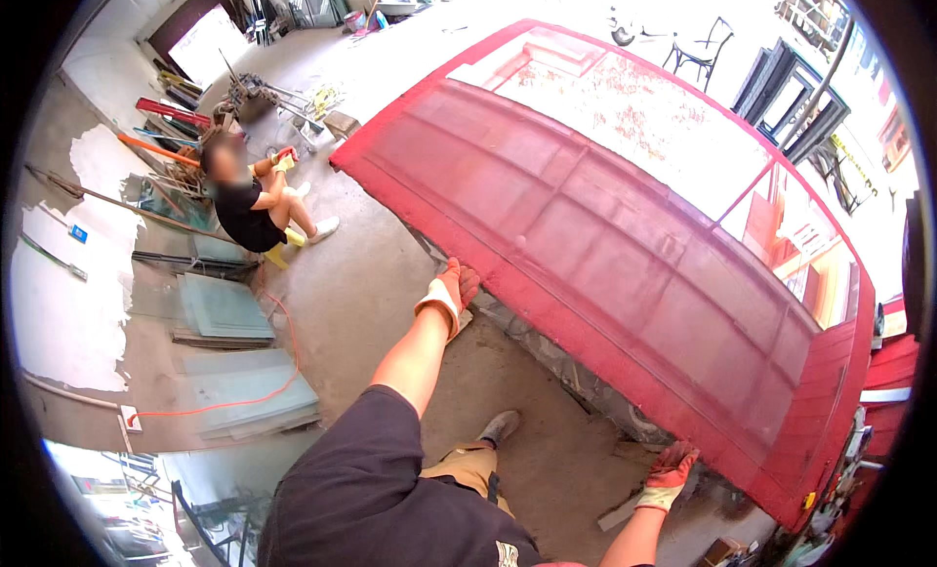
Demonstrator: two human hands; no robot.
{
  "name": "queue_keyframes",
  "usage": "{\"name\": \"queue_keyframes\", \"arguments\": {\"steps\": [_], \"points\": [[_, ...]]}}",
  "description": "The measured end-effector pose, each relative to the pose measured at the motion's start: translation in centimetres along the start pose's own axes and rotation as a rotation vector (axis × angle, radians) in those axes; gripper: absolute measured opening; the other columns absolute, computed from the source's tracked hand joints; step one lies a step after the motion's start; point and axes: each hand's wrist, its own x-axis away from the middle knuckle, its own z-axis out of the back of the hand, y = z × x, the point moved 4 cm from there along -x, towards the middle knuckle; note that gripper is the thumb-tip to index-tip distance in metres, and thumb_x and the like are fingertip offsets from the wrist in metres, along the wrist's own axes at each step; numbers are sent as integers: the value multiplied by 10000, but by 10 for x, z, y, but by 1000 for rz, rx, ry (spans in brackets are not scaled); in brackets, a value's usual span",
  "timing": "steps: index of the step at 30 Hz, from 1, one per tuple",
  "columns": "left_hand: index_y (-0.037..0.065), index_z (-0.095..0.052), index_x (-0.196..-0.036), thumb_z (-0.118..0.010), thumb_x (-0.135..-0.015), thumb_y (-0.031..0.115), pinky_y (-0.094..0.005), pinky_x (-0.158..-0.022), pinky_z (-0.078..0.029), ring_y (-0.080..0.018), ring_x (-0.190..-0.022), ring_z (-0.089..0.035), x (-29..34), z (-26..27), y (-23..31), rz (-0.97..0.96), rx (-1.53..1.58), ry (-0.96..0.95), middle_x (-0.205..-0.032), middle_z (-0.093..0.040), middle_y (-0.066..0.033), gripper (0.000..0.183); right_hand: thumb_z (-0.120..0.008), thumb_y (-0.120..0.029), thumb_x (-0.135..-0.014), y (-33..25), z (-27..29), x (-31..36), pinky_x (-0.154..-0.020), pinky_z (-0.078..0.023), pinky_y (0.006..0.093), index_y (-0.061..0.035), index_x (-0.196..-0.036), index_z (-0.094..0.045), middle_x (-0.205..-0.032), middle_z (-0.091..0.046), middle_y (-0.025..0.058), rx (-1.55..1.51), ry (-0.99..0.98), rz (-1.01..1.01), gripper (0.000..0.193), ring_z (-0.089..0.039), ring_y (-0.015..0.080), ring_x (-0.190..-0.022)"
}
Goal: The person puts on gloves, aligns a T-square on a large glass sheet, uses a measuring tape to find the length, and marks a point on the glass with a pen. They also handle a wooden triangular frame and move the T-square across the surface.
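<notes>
A large red panel (576,308) with a broad red border and a glossy, reflecting middle stretches across the right half of the view. Its long near edge runs from upper left down to lower right. My left hand (451,292), in a cream and red work glove, is closed at that near edge, left of the middle. Farther right along the same edge, my right hand (669,474) is closed on the rim in a matching glove. The fingertips of both hands are partly hidden. Below the panel, a grey, rough support (605,396) shows in part.
Another person (256,194) in gloves sits low at the left beside piled tools. Stacked glass sheets (244,391) lie on the left floor, crossed by an orange cable (296,343). A black chair (701,52) and dark frames (791,94) stand beyond the panel.
</notes>
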Motion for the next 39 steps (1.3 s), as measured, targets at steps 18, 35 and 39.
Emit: {"name": "queue_keyframes", "arguments": {"steps": [18,35,39], "points": [[98,-643,-1188,-530,-1040,582,-331,-730,-612,-195,-976,-746,11,13,-3,75,-43,73,-1102,-762,-26,518,-480,-398,-1109,-3,-16,9,-676,-416,223,-210,-1112,-566,-914,-559,-118,26,-117,-19,207,-544,40,-801],[125,-436,-1532,-406,-1038,693,-435,-1142,-442,-277,-1362,-536,146,33,-177,390,-134,-244,-1502,-541,-118,753,-457,-552,-1079,15,24,43,-847,-558,364,-97,-1295,-612,-1253,-704,115,5,-122,-397,526,-689,266,-977],[128,-529,-1436,-464,-1044,644,-458,-1058,-507,-309,-1307,-582,207,53,-259,736,-557,-427,-1453,-584,-118,651,-527,-544,-1004,-7,44,126,-873,-557,457,-67,-1236,-691,-1217,-748,139,824,-98,-409,555,-719,303,-1062]]}}
